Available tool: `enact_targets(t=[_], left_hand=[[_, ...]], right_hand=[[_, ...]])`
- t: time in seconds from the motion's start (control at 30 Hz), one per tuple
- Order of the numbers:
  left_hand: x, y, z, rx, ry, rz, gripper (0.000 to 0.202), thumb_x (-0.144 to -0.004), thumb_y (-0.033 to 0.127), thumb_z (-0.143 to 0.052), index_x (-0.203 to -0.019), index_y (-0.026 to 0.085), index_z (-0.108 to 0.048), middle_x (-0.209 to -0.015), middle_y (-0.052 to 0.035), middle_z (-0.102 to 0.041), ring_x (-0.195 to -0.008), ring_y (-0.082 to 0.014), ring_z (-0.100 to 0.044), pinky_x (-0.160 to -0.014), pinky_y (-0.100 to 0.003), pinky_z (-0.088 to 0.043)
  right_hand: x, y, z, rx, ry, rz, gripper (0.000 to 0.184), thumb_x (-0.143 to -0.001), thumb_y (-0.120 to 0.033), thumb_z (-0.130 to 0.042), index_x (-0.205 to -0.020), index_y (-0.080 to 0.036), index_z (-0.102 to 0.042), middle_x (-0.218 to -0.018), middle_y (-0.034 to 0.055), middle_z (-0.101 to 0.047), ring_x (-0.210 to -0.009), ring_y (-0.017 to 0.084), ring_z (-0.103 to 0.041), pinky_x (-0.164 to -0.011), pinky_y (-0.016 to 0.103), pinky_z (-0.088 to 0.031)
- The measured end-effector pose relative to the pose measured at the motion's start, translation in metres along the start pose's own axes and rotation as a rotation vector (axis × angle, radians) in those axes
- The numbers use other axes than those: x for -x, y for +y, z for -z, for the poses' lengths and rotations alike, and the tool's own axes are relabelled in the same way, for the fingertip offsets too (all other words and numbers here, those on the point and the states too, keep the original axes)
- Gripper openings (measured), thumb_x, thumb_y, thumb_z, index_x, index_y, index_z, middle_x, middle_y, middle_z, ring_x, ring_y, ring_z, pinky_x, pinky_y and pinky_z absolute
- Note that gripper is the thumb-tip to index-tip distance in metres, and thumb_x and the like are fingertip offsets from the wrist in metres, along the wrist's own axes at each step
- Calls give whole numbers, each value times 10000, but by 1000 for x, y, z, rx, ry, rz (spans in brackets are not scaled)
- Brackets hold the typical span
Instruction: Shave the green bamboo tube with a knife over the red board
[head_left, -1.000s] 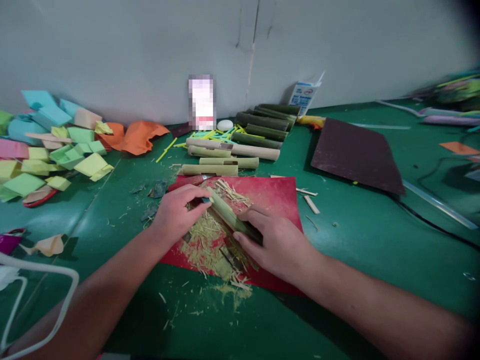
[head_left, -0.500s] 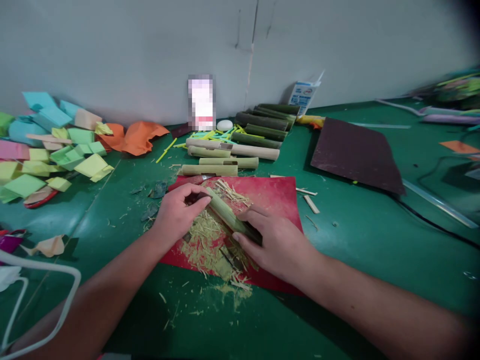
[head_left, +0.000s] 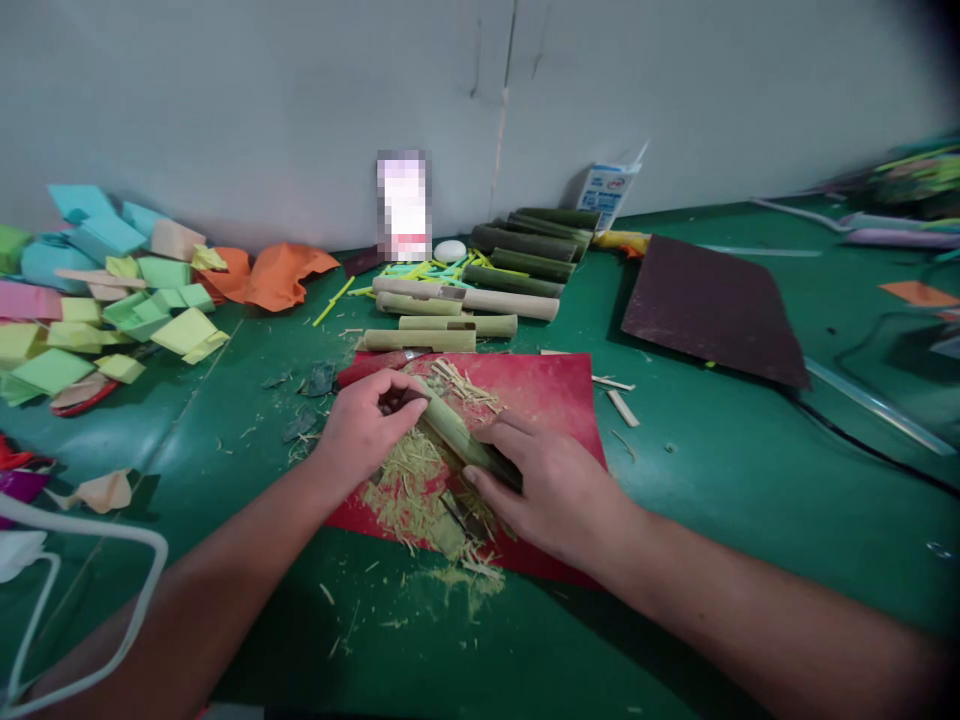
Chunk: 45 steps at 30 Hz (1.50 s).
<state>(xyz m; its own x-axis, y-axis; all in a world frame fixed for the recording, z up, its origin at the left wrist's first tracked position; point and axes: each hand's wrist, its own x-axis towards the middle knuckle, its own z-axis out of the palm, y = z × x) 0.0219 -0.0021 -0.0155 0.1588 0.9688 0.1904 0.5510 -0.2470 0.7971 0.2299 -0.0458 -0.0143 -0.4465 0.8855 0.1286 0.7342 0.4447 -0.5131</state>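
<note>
My right hand (head_left: 551,485) is wrapped round the near end of a bamboo tube (head_left: 450,422), which slants over a red sheet (head_left: 551,385). At the tube's far end, my left hand (head_left: 375,420) pinches a small dark brown piece that looks like sandpaper (head_left: 417,394) against the bamboo. The fingers hide most of that piece. Pale green bamboo shavings (head_left: 409,470) and dust lie under and beside the tube. Just beyond the left hand is a tool with a red handle (head_left: 367,367), partly covered.
Several cut bamboo tubes (head_left: 420,341) lie in rows at the back, near drinking straws and a blurred upright screen (head_left: 405,205). Folded paper pieces (head_left: 165,300) crowd the left. A dark brown sheet (head_left: 712,310) lies at right, a white curved frame (head_left: 154,560) at lower left.
My left hand has shifted slightly right along the tube's far end, still pinching the dark piece. My right hand and the tube have stayed almost in place.
</note>
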Motion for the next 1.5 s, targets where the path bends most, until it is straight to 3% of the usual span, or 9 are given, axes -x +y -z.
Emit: enact_targets(t=[0.33, 0.47, 0.6, 0.77, 1.0, 1.33, 1.5], left_hand=[[0, -1, -1, 61, 39, -78, 181, -790, 179, -572, -969, 162, -559, -820, -19, -607, -707, -116, -571, -631, -237, -479], [1, -1, 0, -42, 47, -152, 76, -818, 178, -544, -884, 172, -581, -822, -9, -605, -691, -106, -553, -658, -238, -479], [2, 0, 2, -146, 50, -180, 117, -805, 217, -589, -910, 187, -630, -850, -6, -646, -709, -108, -584, -689, -242, -496], [3, 2, 10, -232, -28, -242, 222, -755, 242, -650, -969, 186, -639, -918, -30, -665, -787, -140, -614, -738, -270, -512], [0, 0, 13, -292, 5, -308, 106, -793, 250, -623, -877, 196, -659, -882, -29, -673, -817, -148, -625, -770, -277, -504], [-5, -4, 11, -396, -1, -479, 90, -835, 232, -576, -861, 176, -642, -860, -44, -586, -801, -146, -576, -767, -294, -489], [-7, -3, 12, -459, 9, -595, 104, -839, 237, -572, -872, 166, -641, -904, -64, -560, -884, -172, -558, -829, -330, -483]], right_hand=[[0, -1, 2, -11, 0, 1, 237, -838, -301, -502, -1006, -164, -598, -977, 92, -628, -863, 204, -603, -752, 333, -479], [0, -1, 2, -14, 4, 3, 235, -836, -305, -509, -1004, -167, -597, -980, 89, -627, -875, 205, -601, -759, 331, -477], [0, -1, 3, -13, -10, -14, 237, -839, -307, -500, -1003, -165, -597, -969, 81, -620, -862, 199, -605, -743, 319, -477], [1, -1, 4, -16, -24, -21, 249, -840, -312, -497, -1020, -168, -591, -957, 74, -615, -827, 182, -605, -718, 301, -474], [1, 0, 3, -30, -11, -10, 250, -839, -311, -505, -1027, -171, -591, -964, 84, -619, -846, 197, -600, -743, 323, -473], [0, -1, 4, -36, -5, -11, 238, -836, -304, -505, -1003, -164, -601, -974, 91, -622, -867, 206, -602, -753, 334, -480], [0, -1, 4, -35, 0, 2, 219, -835, -299, -511, -977, -162, -606, -956, 90, -625, -905, 209, -595, -781, 335, -474]])
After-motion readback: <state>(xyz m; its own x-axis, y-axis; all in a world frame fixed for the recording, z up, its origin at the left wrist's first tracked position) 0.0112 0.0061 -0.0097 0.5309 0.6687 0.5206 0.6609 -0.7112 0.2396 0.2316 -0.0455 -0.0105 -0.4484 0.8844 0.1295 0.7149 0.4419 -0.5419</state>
